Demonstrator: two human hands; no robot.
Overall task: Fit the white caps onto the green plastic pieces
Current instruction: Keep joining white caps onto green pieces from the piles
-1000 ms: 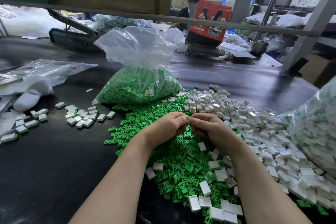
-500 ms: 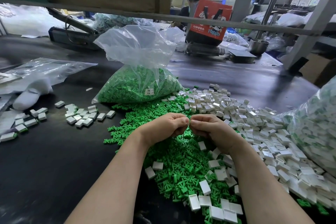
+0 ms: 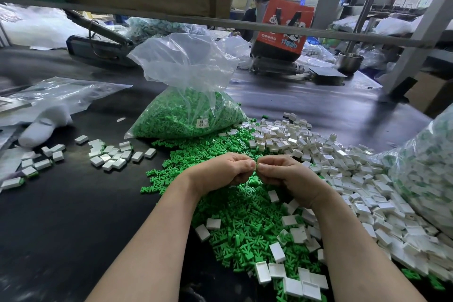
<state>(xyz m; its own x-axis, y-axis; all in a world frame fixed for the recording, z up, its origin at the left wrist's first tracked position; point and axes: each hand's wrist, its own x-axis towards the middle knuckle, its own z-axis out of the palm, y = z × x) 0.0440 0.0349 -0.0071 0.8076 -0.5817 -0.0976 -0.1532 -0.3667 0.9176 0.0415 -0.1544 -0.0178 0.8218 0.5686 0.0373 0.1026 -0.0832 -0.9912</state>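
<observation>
A small green piece (image 3: 256, 167) is pinched between the curled fingertips of the left hand (image 3: 221, 170) and right hand (image 3: 285, 174), above the green pile (image 3: 245, 216); white caps (image 3: 343, 167) are heaped at three o'clock.

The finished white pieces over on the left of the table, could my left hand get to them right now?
Probably yes: bare dark table lies between the left hand and the finished pieces, though it is pinching a small part with the right hand.

Loose white caps (image 3: 343, 154) beside green pieces (image 3: 240, 216)
</observation>
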